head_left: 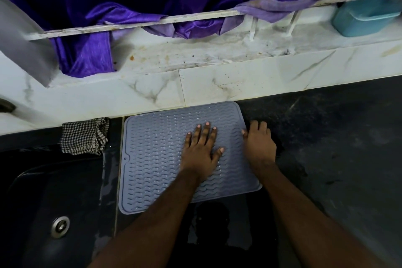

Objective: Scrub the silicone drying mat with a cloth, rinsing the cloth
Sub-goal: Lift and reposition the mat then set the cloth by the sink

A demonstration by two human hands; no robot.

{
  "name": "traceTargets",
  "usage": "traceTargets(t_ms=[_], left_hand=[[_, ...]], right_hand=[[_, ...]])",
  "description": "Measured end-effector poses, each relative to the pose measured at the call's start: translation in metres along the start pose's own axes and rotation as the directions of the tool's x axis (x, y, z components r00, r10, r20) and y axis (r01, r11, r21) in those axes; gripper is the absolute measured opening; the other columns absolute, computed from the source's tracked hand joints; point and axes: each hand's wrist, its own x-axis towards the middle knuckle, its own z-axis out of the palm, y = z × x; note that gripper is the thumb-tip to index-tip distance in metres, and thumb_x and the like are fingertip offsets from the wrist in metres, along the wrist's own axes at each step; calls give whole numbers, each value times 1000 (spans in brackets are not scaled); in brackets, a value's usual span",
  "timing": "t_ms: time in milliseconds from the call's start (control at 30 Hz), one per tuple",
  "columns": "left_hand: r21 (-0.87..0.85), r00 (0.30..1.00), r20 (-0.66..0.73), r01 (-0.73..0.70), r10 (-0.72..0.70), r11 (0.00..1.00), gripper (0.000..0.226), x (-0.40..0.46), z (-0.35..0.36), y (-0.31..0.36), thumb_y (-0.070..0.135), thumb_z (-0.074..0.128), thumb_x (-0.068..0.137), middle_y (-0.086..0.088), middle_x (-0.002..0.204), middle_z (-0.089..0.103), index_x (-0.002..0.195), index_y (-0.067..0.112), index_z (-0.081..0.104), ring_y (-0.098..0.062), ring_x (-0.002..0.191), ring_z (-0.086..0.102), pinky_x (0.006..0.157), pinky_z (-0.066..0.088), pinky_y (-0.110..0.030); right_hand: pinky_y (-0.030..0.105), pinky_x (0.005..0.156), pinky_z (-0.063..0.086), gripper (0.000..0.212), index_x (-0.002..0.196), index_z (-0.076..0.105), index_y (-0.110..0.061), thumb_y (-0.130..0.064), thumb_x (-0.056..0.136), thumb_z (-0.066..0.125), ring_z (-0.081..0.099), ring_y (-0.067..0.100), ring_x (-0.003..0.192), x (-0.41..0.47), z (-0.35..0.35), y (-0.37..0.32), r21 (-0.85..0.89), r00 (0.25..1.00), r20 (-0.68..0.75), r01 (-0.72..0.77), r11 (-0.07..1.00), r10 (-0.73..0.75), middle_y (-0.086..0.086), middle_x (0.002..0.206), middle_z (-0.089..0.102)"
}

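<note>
A: Left hand (201, 148)?
B: Flat, fingers spread, pressing on silicone drying mat (156, 159) at counter's (337, 137) back edge.
A: Right hand (260, 143)?
B: Pinching mat's right edge, fingers curled.
A: Cloth (83, 136)?
B: Untouched, behind sink (54, 202), left of mat.

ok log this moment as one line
left hand flat on mat | right hand at mat's right edge | cloth untouched beside sink
</note>
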Motion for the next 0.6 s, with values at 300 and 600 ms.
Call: traceTargets(t_ms=[300, 600], left_hand=[[-76, 968, -160, 184, -195, 980, 59, -15, -17, -25, 42, 24, 108, -7, 170, 13, 160, 13, 24, -22, 157, 4, 127, 1, -41], [-71, 880, -157, 442, -448, 894, 79, -45, -12, -74, 72, 9, 96, -13, 169, -7, 162, 29, 1, -29, 157, -8, 126, -3, -47]], right_hand=[[36, 121, 13, 55, 158, 22, -13, -30, 107, 33, 15, 22, 152, -22, 28, -89, 124, 923, 109, 357, 926, -370, 6, 165, 20], [48, 123, 10, 63, 160, 14, -18, -47, 104, 21, 6, 24, 154, -43, 64, -107, 23, 934, 119, 336, 942, -336, 3, 167, 7]])
